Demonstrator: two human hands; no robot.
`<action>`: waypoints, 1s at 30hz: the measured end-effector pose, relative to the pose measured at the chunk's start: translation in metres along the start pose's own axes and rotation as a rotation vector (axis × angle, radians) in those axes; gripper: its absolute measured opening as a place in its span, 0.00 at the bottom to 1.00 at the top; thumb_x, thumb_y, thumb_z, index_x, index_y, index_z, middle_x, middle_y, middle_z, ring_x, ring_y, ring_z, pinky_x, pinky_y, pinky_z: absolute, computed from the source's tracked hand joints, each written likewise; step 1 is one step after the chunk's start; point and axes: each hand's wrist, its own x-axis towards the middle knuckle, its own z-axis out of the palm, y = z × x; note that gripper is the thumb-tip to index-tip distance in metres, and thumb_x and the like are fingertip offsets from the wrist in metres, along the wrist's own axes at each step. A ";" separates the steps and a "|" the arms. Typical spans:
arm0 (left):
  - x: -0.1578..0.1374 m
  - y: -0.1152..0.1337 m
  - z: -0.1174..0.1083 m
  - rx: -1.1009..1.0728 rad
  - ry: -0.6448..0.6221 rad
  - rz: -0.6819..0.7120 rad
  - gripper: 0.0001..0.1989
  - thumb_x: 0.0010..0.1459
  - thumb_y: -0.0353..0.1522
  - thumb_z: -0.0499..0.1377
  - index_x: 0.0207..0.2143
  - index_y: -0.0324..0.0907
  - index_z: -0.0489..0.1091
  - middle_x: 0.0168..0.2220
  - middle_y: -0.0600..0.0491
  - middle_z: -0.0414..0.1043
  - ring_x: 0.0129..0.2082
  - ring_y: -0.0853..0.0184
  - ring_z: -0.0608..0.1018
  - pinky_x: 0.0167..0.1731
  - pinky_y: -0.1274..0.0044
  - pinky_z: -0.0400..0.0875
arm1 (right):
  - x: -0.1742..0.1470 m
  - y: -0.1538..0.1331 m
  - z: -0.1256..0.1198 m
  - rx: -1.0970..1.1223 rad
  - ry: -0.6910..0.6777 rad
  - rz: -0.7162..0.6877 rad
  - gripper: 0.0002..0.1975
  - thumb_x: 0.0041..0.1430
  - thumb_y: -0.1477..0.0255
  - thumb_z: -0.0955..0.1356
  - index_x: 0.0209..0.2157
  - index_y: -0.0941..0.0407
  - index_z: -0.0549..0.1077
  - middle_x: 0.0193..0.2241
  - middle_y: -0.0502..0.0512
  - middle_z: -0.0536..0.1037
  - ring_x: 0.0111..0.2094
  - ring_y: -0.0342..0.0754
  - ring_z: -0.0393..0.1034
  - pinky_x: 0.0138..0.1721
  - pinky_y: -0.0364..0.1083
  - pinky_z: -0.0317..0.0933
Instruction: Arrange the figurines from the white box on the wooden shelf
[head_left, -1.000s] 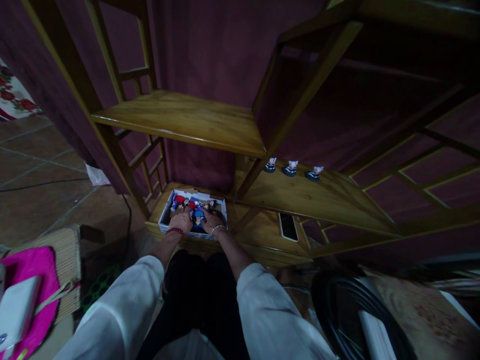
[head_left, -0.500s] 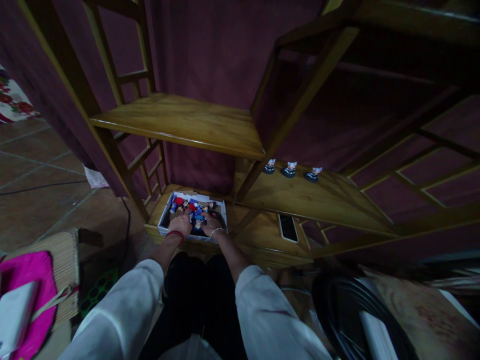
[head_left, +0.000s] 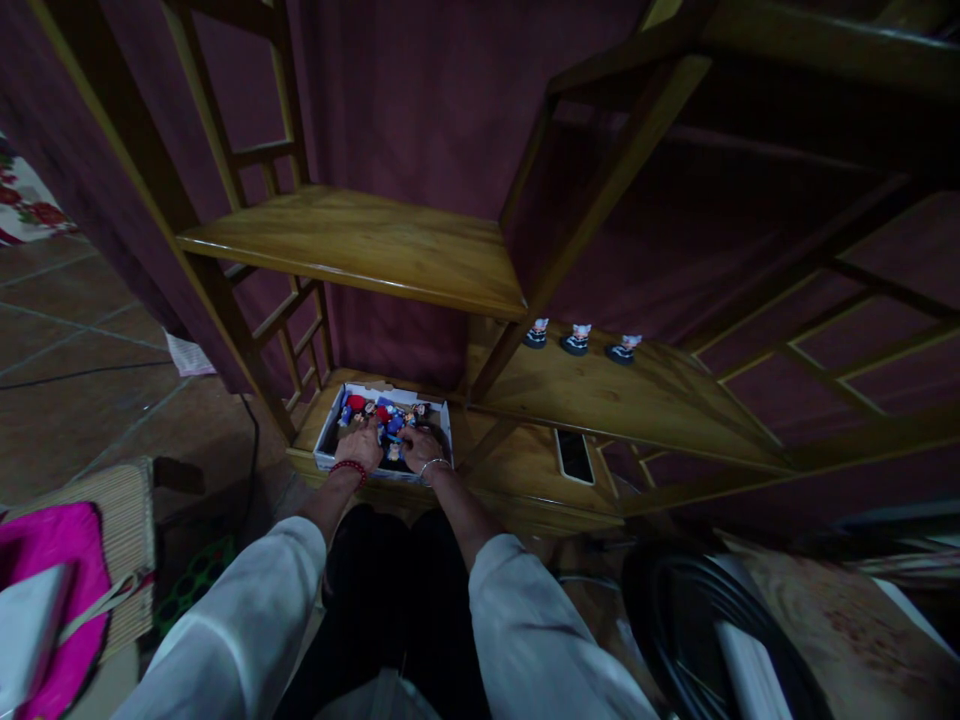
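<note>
The small figures [head_left: 393,424], rounded and coloured red and blue, lie inside the shallow box [head_left: 325,440], between the left hand [head_left: 360,446] and the right hand [head_left: 421,447], and also to their far side. Neither hand is clearly nearer; whether either grip is closed, one cannot tell. The box, cardboard-like, runs lengthwise left to right upon the smooth wooden shelf [head_left: 517,465].

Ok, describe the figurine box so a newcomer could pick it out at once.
Find the wooden shelf unit before the maroon curtain, then the left end of its lowest board. There sits a shallow open box with the left hand and right hand inside. Unlike the phone farther right, it has whitish walls and holds a jumble of small, colourful figurines.
</note>
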 end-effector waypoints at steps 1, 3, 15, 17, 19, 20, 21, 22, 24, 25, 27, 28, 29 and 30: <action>0.000 0.000 0.000 0.003 -0.008 -0.003 0.25 0.50 0.27 0.48 0.53 0.43 0.54 0.43 0.44 0.69 0.41 0.59 0.73 0.38 0.71 0.65 | 0.000 0.000 0.000 0.005 0.002 -0.013 0.13 0.51 0.75 0.61 0.37 0.51 0.70 0.38 0.50 0.72 0.41 0.44 0.65 0.43 0.41 0.56; -0.001 0.001 -0.002 0.005 -0.018 -0.006 0.25 0.50 0.27 0.48 0.53 0.43 0.54 0.42 0.44 0.69 0.41 0.59 0.73 0.38 0.71 0.65 | -0.002 -0.001 -0.001 0.007 0.001 -0.036 0.12 0.51 0.76 0.61 0.36 0.51 0.70 0.39 0.49 0.72 0.42 0.44 0.64 0.44 0.41 0.55; -0.003 0.001 0.000 -0.001 0.003 0.005 0.25 0.50 0.28 0.48 0.53 0.45 0.54 0.45 0.45 0.68 0.42 0.59 0.72 0.40 0.71 0.65 | -0.004 -0.004 -0.004 0.079 -0.048 -0.079 0.15 0.48 0.72 0.65 0.40 0.49 0.68 0.44 0.48 0.70 0.44 0.43 0.64 0.45 0.41 0.56; -0.002 0.000 0.001 0.001 -0.004 0.004 0.26 0.50 0.28 0.48 0.54 0.46 0.53 0.44 0.46 0.69 0.42 0.59 0.73 0.39 0.71 0.65 | -0.004 -0.003 -0.002 0.082 -0.016 -0.032 0.12 0.48 0.73 0.64 0.37 0.51 0.70 0.40 0.49 0.72 0.41 0.42 0.65 0.43 0.41 0.57; 0.000 -0.001 0.002 -0.004 -0.002 0.007 0.26 0.50 0.27 0.48 0.54 0.47 0.53 0.43 0.46 0.69 0.41 0.59 0.73 0.38 0.70 0.65 | -0.004 -0.002 0.000 0.074 0.002 0.032 0.10 0.49 0.73 0.63 0.36 0.53 0.70 0.36 0.49 0.74 0.38 0.43 0.67 0.40 0.40 0.58; 0.000 -0.001 0.003 -0.006 -0.001 0.007 0.27 0.50 0.27 0.48 0.54 0.48 0.52 0.43 0.46 0.69 0.41 0.59 0.73 0.38 0.70 0.66 | -0.005 -0.002 0.001 0.066 -0.002 0.061 0.09 0.49 0.72 0.63 0.35 0.53 0.71 0.35 0.50 0.75 0.37 0.43 0.68 0.39 0.40 0.59; 0.000 -0.001 0.003 -0.007 -0.001 0.006 0.27 0.50 0.27 0.48 0.54 0.48 0.52 0.43 0.46 0.69 0.40 0.59 0.73 0.37 0.70 0.66 | -0.005 -0.003 0.001 0.057 -0.012 0.080 0.09 0.50 0.72 0.63 0.34 0.53 0.71 0.34 0.51 0.75 0.37 0.43 0.68 0.38 0.41 0.59; 0.000 -0.001 0.003 -0.008 0.000 0.006 0.27 0.50 0.27 0.48 0.54 0.48 0.53 0.43 0.46 0.69 0.40 0.59 0.73 0.37 0.70 0.66 | -0.006 -0.003 0.001 0.048 -0.023 0.086 0.09 0.50 0.71 0.63 0.34 0.53 0.72 0.33 0.51 0.76 0.36 0.44 0.68 0.38 0.40 0.59; -0.001 -0.001 0.003 -0.012 0.003 0.011 0.25 0.51 0.28 0.48 0.53 0.47 0.54 0.42 0.46 0.70 0.40 0.59 0.73 0.38 0.70 0.66 | -0.008 -0.004 0.000 0.032 -0.031 0.076 0.09 0.50 0.70 0.63 0.33 0.53 0.72 0.33 0.51 0.76 0.36 0.44 0.69 0.37 0.40 0.59; -0.002 0.000 0.002 -0.016 0.005 0.017 0.24 0.51 0.28 0.47 0.53 0.47 0.54 0.42 0.46 0.70 0.40 0.59 0.73 0.38 0.70 0.66 | -0.009 -0.005 -0.001 0.018 -0.023 0.072 0.09 0.50 0.70 0.63 0.34 0.53 0.72 0.33 0.51 0.76 0.36 0.44 0.69 0.37 0.40 0.59; -0.004 0.000 0.001 -0.028 0.010 0.031 0.23 0.53 0.29 0.47 0.53 0.47 0.55 0.43 0.46 0.69 0.40 0.59 0.73 0.38 0.70 0.65 | -0.010 -0.007 -0.003 -0.026 0.010 0.087 0.10 0.52 0.69 0.62 0.34 0.53 0.73 0.33 0.52 0.76 0.35 0.44 0.69 0.37 0.41 0.59; -0.004 0.001 0.000 -0.034 0.008 0.032 0.23 0.53 0.30 0.47 0.53 0.47 0.55 0.43 0.46 0.69 0.41 0.59 0.73 0.38 0.70 0.65 | -0.010 -0.008 -0.004 -0.051 0.025 0.101 0.11 0.52 0.69 0.61 0.34 0.53 0.73 0.33 0.53 0.76 0.35 0.45 0.69 0.37 0.41 0.59; -0.005 0.001 0.000 -0.038 0.003 0.029 0.22 0.53 0.31 0.47 0.53 0.46 0.55 0.43 0.46 0.69 0.41 0.59 0.73 0.39 0.70 0.65 | -0.010 -0.009 -0.005 -0.076 0.034 0.118 0.12 0.53 0.68 0.61 0.34 0.53 0.73 0.33 0.54 0.76 0.35 0.45 0.69 0.36 0.42 0.59; -0.005 0.001 -0.001 -0.041 -0.004 0.022 0.22 0.54 0.31 0.47 0.53 0.46 0.55 0.43 0.46 0.70 0.41 0.60 0.73 0.39 0.70 0.65 | -0.010 -0.009 -0.005 -0.094 0.037 0.132 0.12 0.53 0.67 0.60 0.34 0.54 0.74 0.33 0.55 0.76 0.35 0.46 0.69 0.36 0.42 0.59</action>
